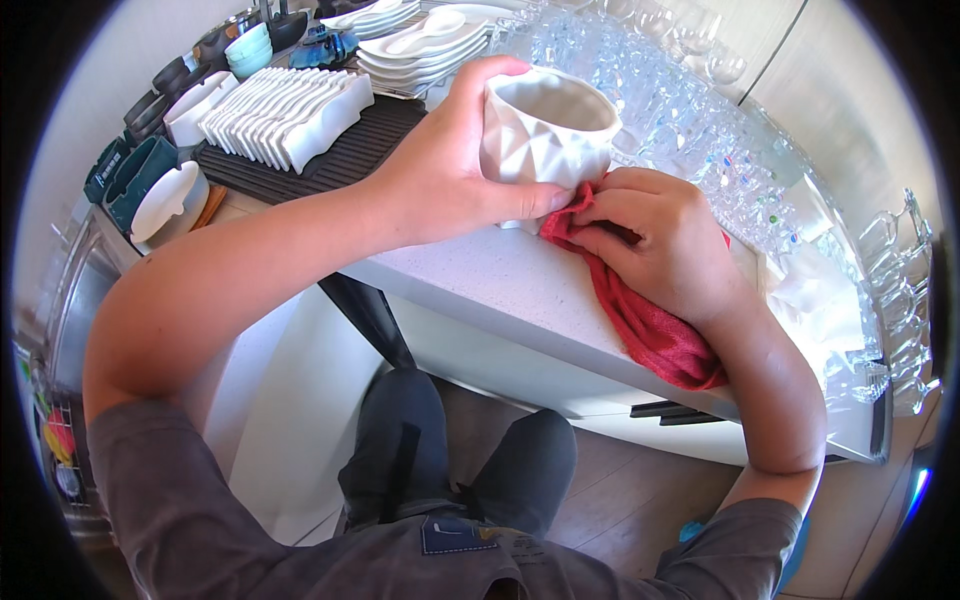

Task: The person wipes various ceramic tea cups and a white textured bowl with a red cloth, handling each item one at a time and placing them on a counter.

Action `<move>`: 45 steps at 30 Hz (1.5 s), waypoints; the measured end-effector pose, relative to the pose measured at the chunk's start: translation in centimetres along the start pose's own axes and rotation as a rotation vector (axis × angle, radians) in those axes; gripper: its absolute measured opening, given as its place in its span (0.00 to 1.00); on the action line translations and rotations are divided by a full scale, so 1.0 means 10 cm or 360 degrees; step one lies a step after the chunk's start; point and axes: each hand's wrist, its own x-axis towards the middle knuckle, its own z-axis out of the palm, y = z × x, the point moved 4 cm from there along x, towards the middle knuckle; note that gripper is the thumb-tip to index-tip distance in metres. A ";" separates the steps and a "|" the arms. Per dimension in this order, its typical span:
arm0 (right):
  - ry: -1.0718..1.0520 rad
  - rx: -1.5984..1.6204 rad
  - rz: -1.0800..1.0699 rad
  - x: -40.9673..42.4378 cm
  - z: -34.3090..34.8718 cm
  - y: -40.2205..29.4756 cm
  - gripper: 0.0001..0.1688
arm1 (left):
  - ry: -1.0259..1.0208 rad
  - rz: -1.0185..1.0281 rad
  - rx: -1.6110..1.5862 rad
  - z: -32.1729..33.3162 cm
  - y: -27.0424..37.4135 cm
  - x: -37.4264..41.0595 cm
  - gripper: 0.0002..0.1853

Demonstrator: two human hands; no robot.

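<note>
My left hand (487, 161) grips a white ceramic pot (551, 150) with a faceted outer wall, thumb across its front and fingers behind the rim. The pot tilts slightly, its wide mouth facing up, just above the white countertop (465, 281). Pinched in my right hand (652, 232) is a red cloth (652, 330). Its bunched upper end touches the pot's lower right side, while the rest hangs down over the counter's front edge. Whether the base of the pot touches the counter is hard to tell.
Behind stand many clear glasses (675, 112). White notched ceramic dishes (285, 112) line a black ribbed mat (247, 169), with stacked white plates (420, 52) beyond. Pale green bowls (249, 51) and dark green containers (139, 172) sit at left. Stemmed glasses (896, 300) stand far right.
</note>
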 end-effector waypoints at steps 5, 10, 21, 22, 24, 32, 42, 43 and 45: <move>0.0441 0.0008 0.0114 0.03 -0.13 -0.05 0.07 | 0.0058 0.0277 0.0237 0.02 0.02 0.01 0.47; 0.0200 0.0092 -0.0012 0.03 -0.09 -0.05 0.08 | 0.0086 0.0312 0.0350 -0.01 0.01 0.00 0.47; -0.0074 0.0038 -0.0081 0.02 -0.01 -0.01 0.06 | -0.0022 0.0105 0.0016 -0.02 -0.03 0.02 0.48; -0.0068 0.0038 -0.0094 0.03 -0.01 0.00 0.06 | -0.0021 0.0100 -0.0030 -0.02 -0.03 0.02 0.48; 0.0041 0.0020 -0.0026 0.03 -0.05 0.00 0.06 | -0.0040 0.0098 -0.0111 -0.03 -0.03 0.02 0.48; -0.0155 0.0123 -0.0056 0.01 0.01 -0.01 0.06 | -0.0069 0.0098 -0.0094 -0.02 -0.02 0.02 0.47; 0.0448 0.0015 0.0314 0.01 -0.15 0.02 0.06 | -0.0096 0.0121 -0.0077 0.00 0.00 0.00 0.46; 0.0469 0.0028 0.0360 0.00 -0.16 0.03 0.06 | -0.0103 0.0122 -0.0103 0.00 -0.01 0.00 0.46; 0.0426 0.0071 0.0456 0.01 -0.17 0.03 0.06 | -0.0098 0.0144 -0.0099 0.00 -0.01 0.00 0.46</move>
